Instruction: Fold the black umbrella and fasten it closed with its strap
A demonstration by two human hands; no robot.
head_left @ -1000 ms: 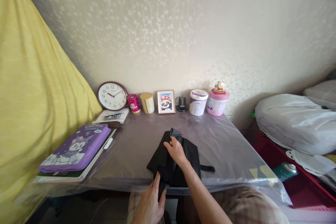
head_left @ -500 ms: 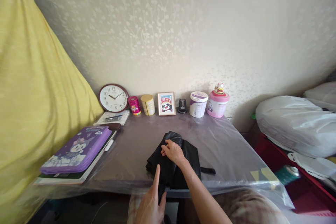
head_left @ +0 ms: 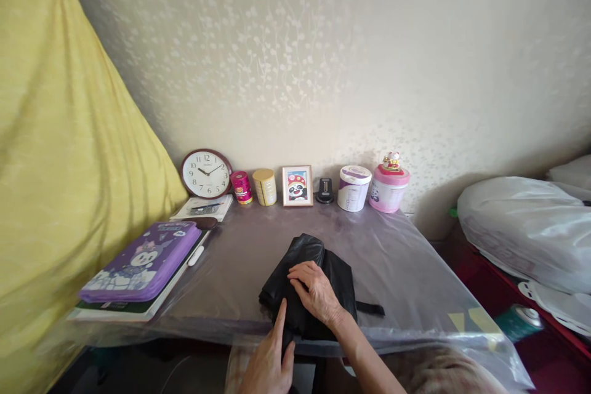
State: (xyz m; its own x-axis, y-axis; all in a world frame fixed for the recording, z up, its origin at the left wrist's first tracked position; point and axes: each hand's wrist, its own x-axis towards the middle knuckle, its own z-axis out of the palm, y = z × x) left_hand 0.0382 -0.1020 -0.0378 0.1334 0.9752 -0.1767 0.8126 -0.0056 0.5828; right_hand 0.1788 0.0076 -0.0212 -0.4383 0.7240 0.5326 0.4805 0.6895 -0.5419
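A black folding umbrella point(head_left: 339, 277) lies loosely gathered at the front edge of the table, its fabric in folds. Its narrow strap point(head_left: 370, 308) sticks out to the right. Around the dark handle at the near end my left hand point(head_left: 270, 357) is closed, index finger stretched forward along the fabric; most of the handle is hidden. My right hand point(head_left: 316, 295) rests on top of the folds with its fingers extended and lying on the cloth.
Purple zip case point(head_left: 138, 265) on books at left, beside a yellow curtain point(head_left: 69, 135). Along the wall stand a clock point(head_left: 206, 173), tins, a panda picture frame point(head_left: 297, 186) and two tubs, one pink point(head_left: 389, 189). White bags point(head_left: 526, 221) and a spray can point(head_left: 519, 322) are right.
My right hand has slid nearer to me over the folds, its fingers now laid flatter on the fabric. My left hand keeps its hold. The view has shifted slightly.
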